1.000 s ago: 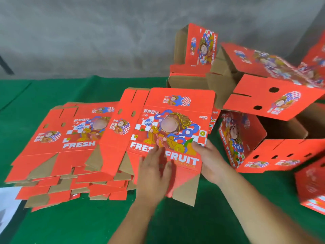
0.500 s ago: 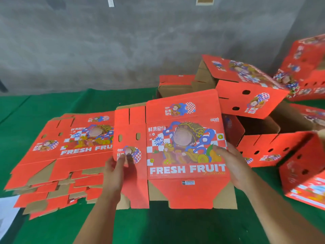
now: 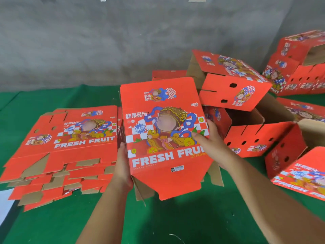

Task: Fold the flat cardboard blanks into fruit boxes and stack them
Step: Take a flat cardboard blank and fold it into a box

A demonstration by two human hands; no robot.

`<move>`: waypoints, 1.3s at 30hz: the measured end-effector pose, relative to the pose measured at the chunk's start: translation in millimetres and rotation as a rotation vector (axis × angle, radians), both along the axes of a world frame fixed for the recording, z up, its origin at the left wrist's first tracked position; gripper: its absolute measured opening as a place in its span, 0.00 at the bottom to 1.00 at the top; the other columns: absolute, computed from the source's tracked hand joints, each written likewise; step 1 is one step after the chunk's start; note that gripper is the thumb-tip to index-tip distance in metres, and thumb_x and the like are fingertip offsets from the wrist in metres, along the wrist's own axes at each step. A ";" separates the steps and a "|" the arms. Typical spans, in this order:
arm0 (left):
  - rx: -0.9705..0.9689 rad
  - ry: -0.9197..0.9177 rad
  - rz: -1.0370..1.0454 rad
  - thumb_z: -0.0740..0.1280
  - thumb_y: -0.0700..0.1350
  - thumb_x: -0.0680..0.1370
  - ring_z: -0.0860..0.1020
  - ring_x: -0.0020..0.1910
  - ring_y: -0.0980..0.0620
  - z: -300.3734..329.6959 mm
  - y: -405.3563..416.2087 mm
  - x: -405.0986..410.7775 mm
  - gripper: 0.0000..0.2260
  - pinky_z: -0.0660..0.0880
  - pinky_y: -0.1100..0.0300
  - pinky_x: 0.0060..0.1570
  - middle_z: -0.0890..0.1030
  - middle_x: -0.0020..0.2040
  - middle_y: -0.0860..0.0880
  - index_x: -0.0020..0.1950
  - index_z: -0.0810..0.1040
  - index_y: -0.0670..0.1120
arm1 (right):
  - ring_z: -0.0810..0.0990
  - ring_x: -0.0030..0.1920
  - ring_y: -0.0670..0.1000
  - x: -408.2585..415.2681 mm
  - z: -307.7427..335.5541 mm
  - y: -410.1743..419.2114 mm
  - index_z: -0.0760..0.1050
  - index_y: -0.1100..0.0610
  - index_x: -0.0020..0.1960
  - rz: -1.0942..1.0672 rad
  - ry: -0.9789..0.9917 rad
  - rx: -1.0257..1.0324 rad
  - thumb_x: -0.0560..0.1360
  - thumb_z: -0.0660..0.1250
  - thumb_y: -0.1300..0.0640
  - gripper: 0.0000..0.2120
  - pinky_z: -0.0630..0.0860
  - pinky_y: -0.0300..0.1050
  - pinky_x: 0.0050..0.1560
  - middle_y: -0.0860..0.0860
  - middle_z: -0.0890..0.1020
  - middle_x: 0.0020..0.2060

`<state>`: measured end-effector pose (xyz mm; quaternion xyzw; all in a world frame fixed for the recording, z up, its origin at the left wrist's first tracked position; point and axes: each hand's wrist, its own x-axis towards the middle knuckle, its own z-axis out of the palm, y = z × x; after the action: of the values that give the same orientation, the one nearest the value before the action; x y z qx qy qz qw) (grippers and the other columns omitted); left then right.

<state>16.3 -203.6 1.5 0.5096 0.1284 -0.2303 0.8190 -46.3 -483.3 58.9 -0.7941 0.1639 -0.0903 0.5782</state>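
I hold one red "FRESH FRUIT" cardboard blank (image 3: 163, 131) raised above the green table, its printed face towards me and its bottom flaps hanging down. My left hand (image 3: 122, 166) grips its left edge, with the side panel folded back behind. My right hand (image 3: 209, 143) grips the right edge, thumb lying on the printed face. A stack of flat blanks (image 3: 70, 147) lies on the table to the left. Several folded boxes (image 3: 233, 80) are piled at the right.
The green table cover (image 3: 175, 217) stretches in front of me. A grey concrete wall (image 3: 105, 41) rises behind the table. More folded boxes lie at the far right (image 3: 299, 67) and near right edge (image 3: 302, 175), some open with brown insides showing.
The blank has been lifted off the stack and raised. Its left side panel, flat half a second ago, is now folded back, and my left hand has shifted to that fold.
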 end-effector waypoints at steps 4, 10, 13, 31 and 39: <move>0.169 0.023 -0.064 0.58 0.77 0.74 0.81 0.62 0.38 0.8 13.9 -3.2 0.37 0.73 0.38 0.68 0.84 0.61 0.42 0.66 0.82 0.51 | 0.80 0.47 0.48 -6.0 1.9 -11.6 0.60 0.42 0.56 -0.001 0.080 -0.042 0.78 0.71 0.47 0.19 0.79 0.49 0.48 0.52 0.76 0.55; 0.151 0.152 -0.143 0.53 0.78 0.74 0.86 0.48 0.38 4.1 12.4 -9.4 0.40 0.81 0.37 0.52 0.86 0.51 0.40 0.57 0.85 0.46 | 0.73 0.71 0.51 -15.3 19.9 -26.6 0.79 0.39 0.65 0.102 0.235 0.321 0.77 0.68 0.39 0.17 0.65 0.58 0.74 0.47 0.77 0.70; 0.240 0.117 -0.048 0.56 0.76 0.75 0.86 0.34 0.42 7.6 10.3 -21.9 0.36 0.82 0.47 0.29 0.87 0.39 0.43 0.48 0.88 0.47 | 0.77 0.68 0.55 -22.7 21.5 -21.7 0.73 0.38 0.73 0.110 0.217 0.528 0.75 0.61 0.28 0.29 0.68 0.63 0.73 0.51 0.78 0.70; 0.711 -0.115 0.084 0.59 0.46 0.83 0.64 0.25 0.53 53.6 -8.1 -47.0 0.13 0.58 0.62 0.29 0.75 0.31 0.44 0.43 0.78 0.43 | 0.75 0.71 0.49 -30.0 30.7 -58.8 0.64 0.45 0.80 0.133 0.141 0.064 0.83 0.65 0.52 0.26 0.70 0.46 0.68 0.47 0.76 0.72; 0.364 -0.426 0.467 0.60 0.32 0.81 0.81 0.40 0.51 41.6 -26.8 -33.4 0.31 0.78 0.53 0.39 0.84 0.47 0.52 0.75 0.63 0.63 | 0.78 0.63 0.50 -45.8 -7.2 -47.4 0.58 0.48 0.74 -0.112 -0.087 0.153 0.83 0.62 0.68 0.27 0.75 0.49 0.63 0.49 0.77 0.65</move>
<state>-17.1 -230.4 43.2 0.6404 0.1069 0.1009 0.7538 -92.0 -530.7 51.7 -0.7327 0.1895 -0.1440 0.6376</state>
